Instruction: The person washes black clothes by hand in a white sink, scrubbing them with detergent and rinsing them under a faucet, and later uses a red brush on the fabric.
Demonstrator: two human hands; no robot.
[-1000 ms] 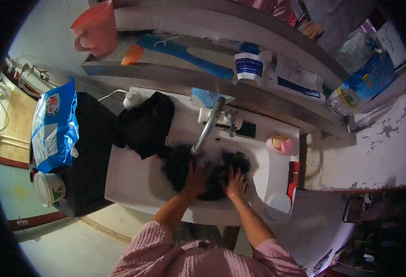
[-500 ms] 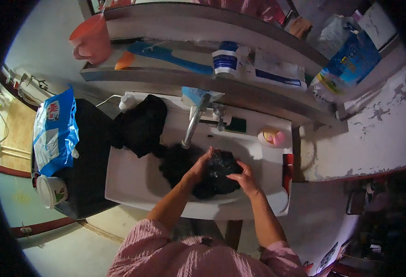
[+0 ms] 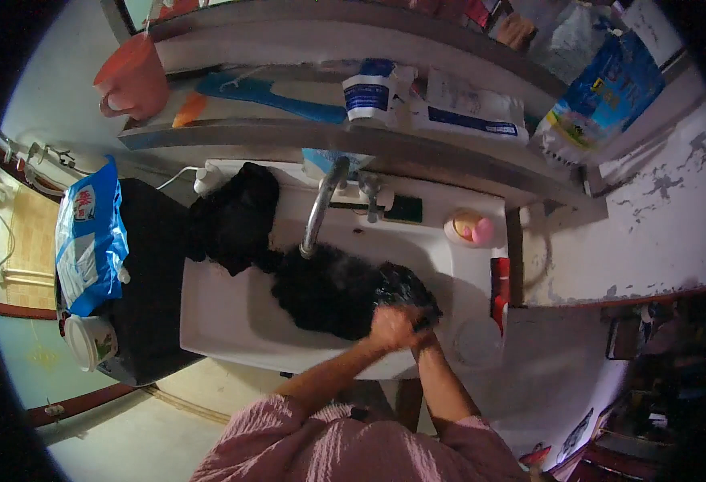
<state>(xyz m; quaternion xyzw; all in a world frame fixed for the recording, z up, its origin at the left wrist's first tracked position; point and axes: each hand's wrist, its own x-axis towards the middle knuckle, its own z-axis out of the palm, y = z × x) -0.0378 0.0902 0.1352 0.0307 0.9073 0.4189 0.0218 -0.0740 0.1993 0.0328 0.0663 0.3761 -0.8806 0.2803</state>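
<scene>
A wet, dark black cloth lies bunched in the white sink; one end rises glistening at the right side of the basin. Near the basin's front right, my two hands are close together on that end. My left hand is closed over the cloth, its fingers partly blurred. Just beside it my right hand grips the same bunch, mostly hidden by the cloth and the left hand. Another part of the black fabric drapes over the sink's back left corner. The metal faucet hangs above the cloth.
Along the back runs a shelf with a pink mug, a blue comb and a white tube. A soap dish sits on the right rim. Left of the sink, a blue pack and a white tub stand on a black surface.
My hands were apart with spread fingers around the cloth. Now they have come together at the front right, and the cloth's right end has shifted right with them.
</scene>
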